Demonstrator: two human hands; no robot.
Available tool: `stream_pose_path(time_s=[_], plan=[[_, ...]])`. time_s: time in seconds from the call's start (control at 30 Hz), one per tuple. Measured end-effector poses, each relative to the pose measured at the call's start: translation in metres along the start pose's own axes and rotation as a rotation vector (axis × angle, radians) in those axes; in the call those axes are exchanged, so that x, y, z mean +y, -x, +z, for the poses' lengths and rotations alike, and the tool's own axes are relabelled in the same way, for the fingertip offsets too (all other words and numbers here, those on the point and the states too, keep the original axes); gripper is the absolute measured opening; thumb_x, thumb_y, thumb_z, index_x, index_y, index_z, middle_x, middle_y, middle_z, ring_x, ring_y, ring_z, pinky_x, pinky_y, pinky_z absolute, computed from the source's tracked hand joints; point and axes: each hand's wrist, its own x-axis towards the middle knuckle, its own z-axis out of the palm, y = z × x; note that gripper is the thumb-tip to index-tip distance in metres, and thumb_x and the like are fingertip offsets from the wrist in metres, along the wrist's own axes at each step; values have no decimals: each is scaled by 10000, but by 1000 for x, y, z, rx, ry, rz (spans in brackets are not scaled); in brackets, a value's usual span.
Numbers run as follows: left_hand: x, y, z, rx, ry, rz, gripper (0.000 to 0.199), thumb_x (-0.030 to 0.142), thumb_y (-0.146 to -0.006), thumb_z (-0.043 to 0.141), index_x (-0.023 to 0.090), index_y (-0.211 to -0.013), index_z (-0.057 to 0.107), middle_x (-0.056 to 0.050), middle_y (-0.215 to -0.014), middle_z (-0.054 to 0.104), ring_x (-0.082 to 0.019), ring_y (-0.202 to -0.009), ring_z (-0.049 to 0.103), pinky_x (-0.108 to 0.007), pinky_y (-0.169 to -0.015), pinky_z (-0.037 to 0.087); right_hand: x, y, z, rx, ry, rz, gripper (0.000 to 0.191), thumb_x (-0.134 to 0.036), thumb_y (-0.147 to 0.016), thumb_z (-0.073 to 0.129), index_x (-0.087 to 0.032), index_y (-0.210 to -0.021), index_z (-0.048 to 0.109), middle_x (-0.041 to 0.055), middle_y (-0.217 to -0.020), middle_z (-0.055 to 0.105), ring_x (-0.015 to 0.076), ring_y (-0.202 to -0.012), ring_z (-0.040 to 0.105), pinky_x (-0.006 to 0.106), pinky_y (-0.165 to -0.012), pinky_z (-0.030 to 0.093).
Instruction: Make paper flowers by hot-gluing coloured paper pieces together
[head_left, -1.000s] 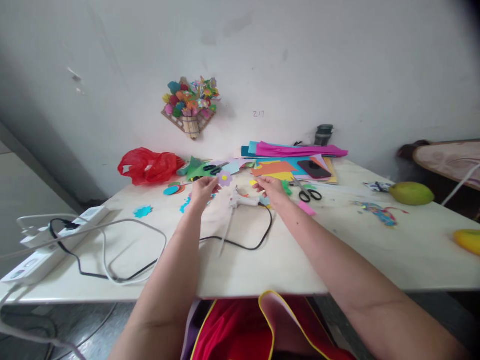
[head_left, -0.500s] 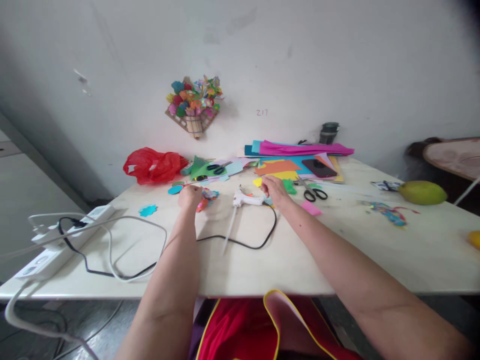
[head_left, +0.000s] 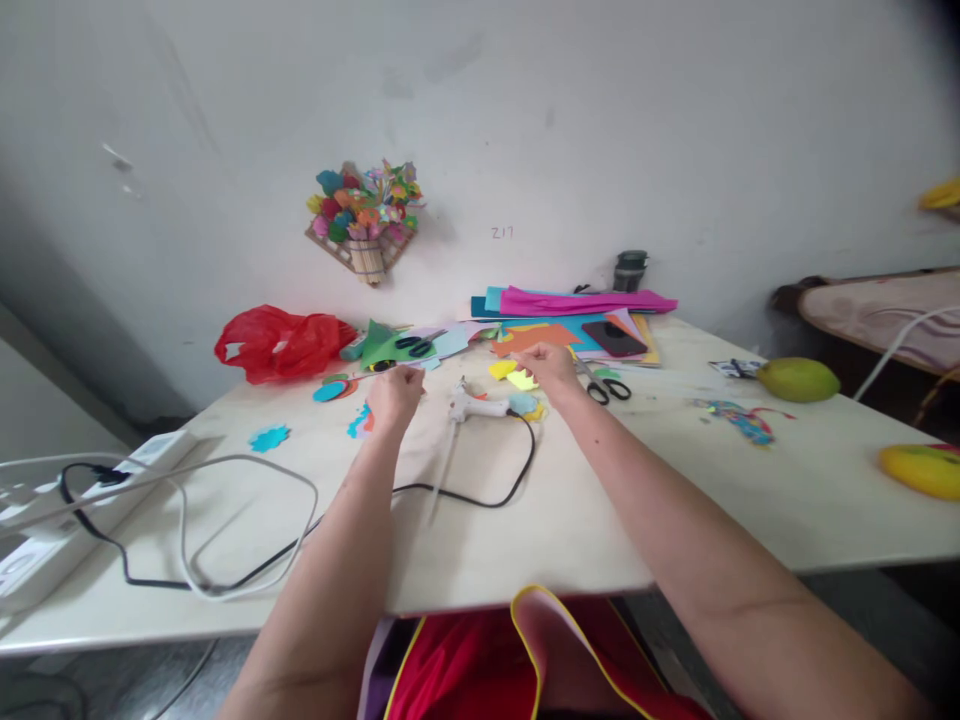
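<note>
My left hand (head_left: 397, 397) is closed above the table, over blue and orange cut paper pieces (head_left: 361, 422); what its fingers hold is too small to make out. My right hand (head_left: 547, 368) has its fingers pinched beside yellow paper pieces (head_left: 523, 380), and I cannot make out anything between them. Between the hands a white glue gun (head_left: 478, 405) lies on its side with its glue stick pointing toward me. Black-handled scissors (head_left: 608, 389) rest just right of my right hand. A pale blue piece (head_left: 523, 403) lies by the glue gun's rear end.
A red plastic bag (head_left: 281, 343), a second pair of scissors (head_left: 415, 346) and coloured sheets (head_left: 536, 338) lie at the back. A power strip (head_left: 97, 515) with looping cables occupies the left. A phone (head_left: 615, 338), a green mango (head_left: 799, 380) and a yellow mango (head_left: 922, 471) are to the right.
The view has turned slightly right. My left hand has moved right, toward the glue gun. Near my right hand, yellow pieces now show where green and pink pieces lay.
</note>
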Motion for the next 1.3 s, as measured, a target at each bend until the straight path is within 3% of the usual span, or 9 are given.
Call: stream_pose_path(time_s=[0.17, 0.33, 0.5, 0.67, 0.83, 1.0, 1.3], plan=[[19, 14, 8, -79, 57, 93, 218, 405, -707, 581, 213, -671, 676, -46, -619, 666, -209, -645, 580, -276, -563, 315, 13, -17, -2, -22, 145, -100, 175, -331, -579, 678, -184, -594, 583, -8, -569, 574, 111, -516, 478, 233, -487, 367], [26, 24, 20, -106, 58, 132, 207, 414, -639, 647, 210, -602, 659, -54, -608, 657, -226, -677, 576, -276, -552, 291, 27, -28, -9, -116, 303, -85, 172, -323, -581, 696, -179, -543, 610, 7, -547, 599, 118, -497, 499, 237, -484, 373], [27, 27, 26, -165, 80, 91, 264, 438, -735, 551, 214, -683, 680, -26, -646, 680, -187, -654, 585, -263, -566, 324, 35, -17, -21, -111, 401, -70, 166, -312, -676, 626, -174, -584, 625, -8, -536, 614, 109, -500, 542, 211, -501, 393], [26, 29, 32, -171, -10, 115, 277, 400, -786, 494, 218, -798, 703, -24, -714, 701, -180, -726, 608, -250, -594, 356, 33, -11, -28, -104, 567, -113, 221, -304, -772, 539, -167, -658, 670, 16, -669, 678, 125, -630, 595, 210, -576, 406], [24, 31, 37, -143, -52, 193, 273, 364, -795, 489, 230, -909, 697, -34, -793, 709, -192, -811, 622, -252, -634, 383, 28, -12, -35, -107, 720, -148, 232, -300, -806, 500, -190, -779, 702, 17, -796, 702, 143, -734, 597, 222, -589, 364], [24, 35, 37, -92, -86, 313, 227, 346, -775, 526, 218, -841, 702, -42, -835, 694, -194, -804, 607, -267, -645, 397, 27, -10, -43, -61, 863, -82, 247, -373, -770, 543, -177, -731, 688, 26, -749, 684, 145, -681, 566, 231, -534, 317], [22, 38, 38, -66, -67, 581, 188, 328, -737, 602, 238, -874, 693, -41, -916, 682, -237, -971, 522, -280, -602, 425, 36, -23, -60, 40, 811, -15, 233, -264, -764, 515, -202, -899, 695, 43, -897, 697, 168, -809, 611, 253, -672, 433]])
